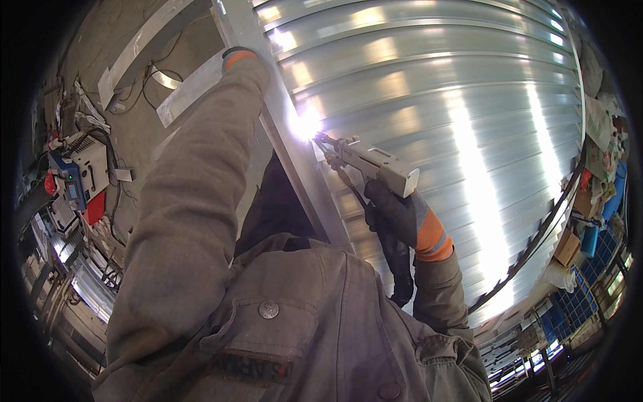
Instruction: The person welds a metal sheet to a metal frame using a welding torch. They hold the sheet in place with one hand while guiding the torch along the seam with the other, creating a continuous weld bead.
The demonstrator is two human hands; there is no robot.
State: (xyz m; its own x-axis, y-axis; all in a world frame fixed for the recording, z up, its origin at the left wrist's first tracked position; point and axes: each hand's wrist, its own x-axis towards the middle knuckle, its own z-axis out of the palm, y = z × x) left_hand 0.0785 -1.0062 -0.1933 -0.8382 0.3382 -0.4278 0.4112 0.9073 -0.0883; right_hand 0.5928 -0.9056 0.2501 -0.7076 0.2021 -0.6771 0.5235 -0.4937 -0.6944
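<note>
My right hand (392, 213), in a dark glove with an orange and grey cuff, is wrapped round the grip of a handheld welding gun (383, 164). The gun's nozzle points up and to the left. At its tip a white-violet glare (307, 125) burns where a flat metal bar (276, 100) meets a ribbed, shiny metal panel (408, 100). Stretched forward on the left, my left hand (239, 57) is by the bar's far part. Only its orange cuff and a dark bit of glove show; the fingers are hidden behind the sleeve.
Metal strips (191, 94) of a frame stand out left of the bar, above the grey floor (137, 127). A machine with a blue front (67, 179) and cables are at the far left. Cartons (567, 245) and a blue grid crate (593, 291) lie beyond the panel's right edge.
</note>
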